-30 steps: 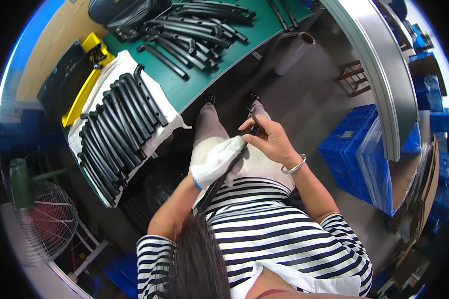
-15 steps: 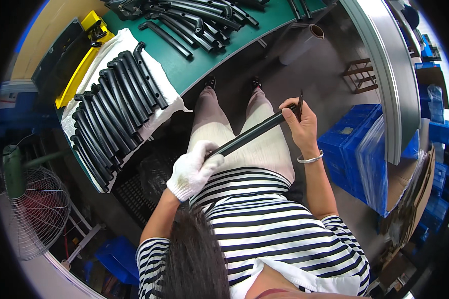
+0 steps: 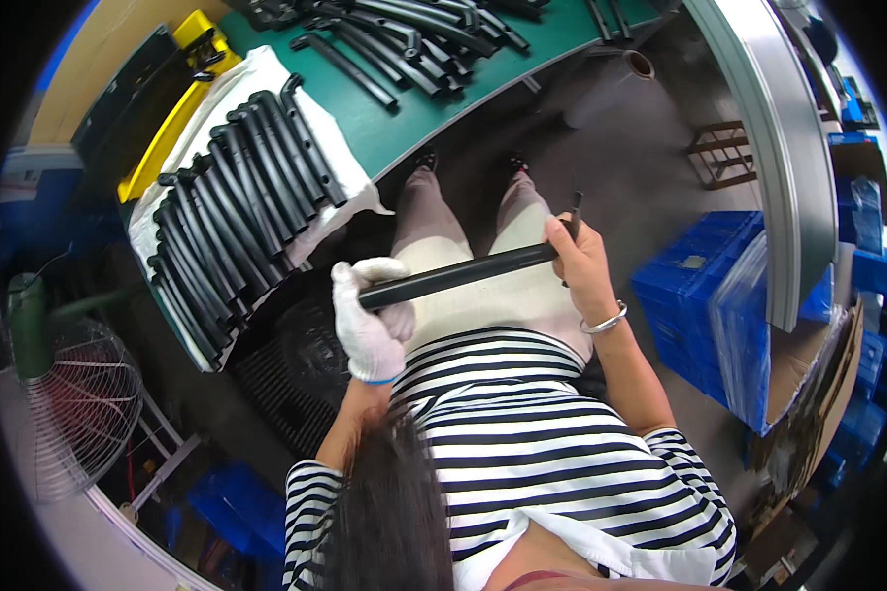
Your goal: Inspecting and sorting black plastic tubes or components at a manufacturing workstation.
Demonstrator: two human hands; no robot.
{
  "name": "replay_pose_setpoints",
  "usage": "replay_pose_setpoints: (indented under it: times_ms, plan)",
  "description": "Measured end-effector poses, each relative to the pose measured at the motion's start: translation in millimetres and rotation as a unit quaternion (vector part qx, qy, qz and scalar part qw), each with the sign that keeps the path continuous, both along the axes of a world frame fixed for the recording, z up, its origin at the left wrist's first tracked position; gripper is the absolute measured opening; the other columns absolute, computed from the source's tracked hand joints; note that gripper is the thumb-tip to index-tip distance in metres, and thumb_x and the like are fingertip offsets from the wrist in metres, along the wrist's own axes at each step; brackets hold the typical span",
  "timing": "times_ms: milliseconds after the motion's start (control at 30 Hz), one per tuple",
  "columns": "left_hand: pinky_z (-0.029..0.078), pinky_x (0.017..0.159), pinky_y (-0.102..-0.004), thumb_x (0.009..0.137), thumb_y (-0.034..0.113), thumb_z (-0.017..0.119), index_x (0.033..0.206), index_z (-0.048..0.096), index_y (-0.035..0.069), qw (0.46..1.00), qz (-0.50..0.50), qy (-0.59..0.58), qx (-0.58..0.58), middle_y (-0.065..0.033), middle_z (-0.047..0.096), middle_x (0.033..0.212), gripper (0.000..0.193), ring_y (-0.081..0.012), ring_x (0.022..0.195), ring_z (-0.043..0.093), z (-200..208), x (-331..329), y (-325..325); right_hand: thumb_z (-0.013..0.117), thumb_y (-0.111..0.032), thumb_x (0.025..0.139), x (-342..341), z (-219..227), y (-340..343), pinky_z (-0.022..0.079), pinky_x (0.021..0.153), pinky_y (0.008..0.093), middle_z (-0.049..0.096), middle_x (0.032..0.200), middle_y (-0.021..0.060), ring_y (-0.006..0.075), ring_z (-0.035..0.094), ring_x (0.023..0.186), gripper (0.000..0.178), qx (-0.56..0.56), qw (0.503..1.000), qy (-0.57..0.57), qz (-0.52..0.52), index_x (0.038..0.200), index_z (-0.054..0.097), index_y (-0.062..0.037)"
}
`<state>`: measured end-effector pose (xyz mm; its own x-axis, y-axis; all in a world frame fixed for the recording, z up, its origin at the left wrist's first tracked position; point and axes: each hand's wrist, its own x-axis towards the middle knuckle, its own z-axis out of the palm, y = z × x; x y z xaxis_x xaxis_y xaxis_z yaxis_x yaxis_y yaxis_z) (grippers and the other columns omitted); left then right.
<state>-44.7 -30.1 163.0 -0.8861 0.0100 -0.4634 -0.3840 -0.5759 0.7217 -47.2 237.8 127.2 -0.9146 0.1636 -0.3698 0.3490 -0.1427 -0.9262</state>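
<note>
A smooth black tube [image 3: 463, 277] lies across my lap, held up between both hands and almost level. Around its left end my left hand [image 3: 370, 320], in a white knitted glove, is closed, with the thumb on the far side. My bare right hand [image 3: 583, 266] grips the other end, which the fingers partly hide. A thin dark pointed tool [image 3: 576, 205] sticks up from the same right hand; its kind is too small to make out. To the left, a row of similar bent black tubes [image 3: 251, 187] rests on a white cloth [image 3: 363, 197].
More black tubes [image 3: 404, 44] are piled on the green table [image 3: 365, 138]. A yellow bin [image 3: 158, 148] stands at its left. A fan [image 3: 79, 404] is at the lower left. Blue crates [image 3: 695, 286] stand to the right beside a grey metal post [image 3: 784, 167].
The tube has swung from a steep slant to nearly level. Its left end and my gloved hand have risen away from my body; my right hand has dropped slightly.
</note>
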Motion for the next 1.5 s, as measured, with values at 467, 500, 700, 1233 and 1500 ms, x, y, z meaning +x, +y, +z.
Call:
replay_pose_setpoints:
  times_ms: [467, 500, 700, 1233, 1500]
  plan:
    - [0.055, 0.057, -0.0309, 0.107, 0.019, 0.043, 0.123, 0.055, 0.002, 0.999, -0.039, -0.015, -0.006, -0.0041, 0.059, 0.085, 0.026, -0.0149, 0.067, 0.061, -15.0, -17.3, -33.5, 0.061, -0.034, 0.103, -2.6, 6.0, 2.2, 0.018, 0.039, 0.0208, 0.035, 0.055, -0.0123, -0.0007, 0.027, 0.042, 0.035, -0.015, 0.997, -0.079, -0.021, 0.077, 0.057, -0.0111]
    - [0.056, 0.059, -0.0309, 0.107, 0.020, 0.043, 0.122, 0.056, 0.003, 0.998, -0.044, -0.019, -0.048, -0.0040, 0.060, 0.087, 0.026, -0.0145, 0.071, 0.062, -14.1, -20.9, -37.4, 0.062, -0.035, 0.102, -4.3, 7.6, 0.8, 0.020, 0.040, 0.0213, 0.036, 0.056, -0.0119, -0.0003, 0.028, 0.043, 0.036, -0.003, 0.996, -0.092, -0.021, 0.075, 0.057, -0.0117]
    - [0.052, 0.089, -0.0393, 0.088, 0.027, 0.068, 0.110, 0.067, 0.005, 0.734, -0.294, 0.273, -0.548, -0.0145, 0.067, 0.103, 0.031, -0.0298, 0.097, 0.066, 11.1, -32.6, -34.5, 0.066, -0.037, 0.100, -11.9, 12.4, -3.3, 0.023, 0.046, 0.0231, 0.037, 0.058, -0.0111, 0.0002, 0.031, 0.050, 0.044, 0.013, 0.997, -0.073, 0.009, 0.065, 0.051, -0.0145]
    - [0.052, 0.072, -0.0482, 0.094, 0.039, 0.064, 0.096, 0.065, 0.007, 0.648, -0.070, 0.192, -0.734, -0.0196, 0.058, 0.090, 0.032, -0.0388, 0.080, 0.064, 16.2, -82.3, -33.8, 0.046, -0.026, 0.108, -30.2, 17.8, 0.9, 0.023, 0.041, 0.0198, 0.037, 0.056, -0.0092, 0.0006, 0.028, 0.043, 0.033, -0.172, 0.985, -0.013, 0.015, 0.088, 0.059, -0.0027]
    - [0.041, 0.090, -0.0484, 0.091, 0.055, 0.051, 0.091, 0.077, 0.012, 0.396, -0.106, 0.051, -0.911, -0.0130, 0.068, 0.097, 0.050, -0.0306, 0.098, 0.063, -11.5, -189.4, -67.7, 0.050, -0.021, 0.106, -14.0, 4.8, 4.2, 0.023, 0.042, 0.0196, 0.037, 0.056, -0.0102, 0.0002, 0.028, 0.044, 0.027, -0.175, 0.984, -0.035, -0.015, 0.087, 0.058, -0.0045]
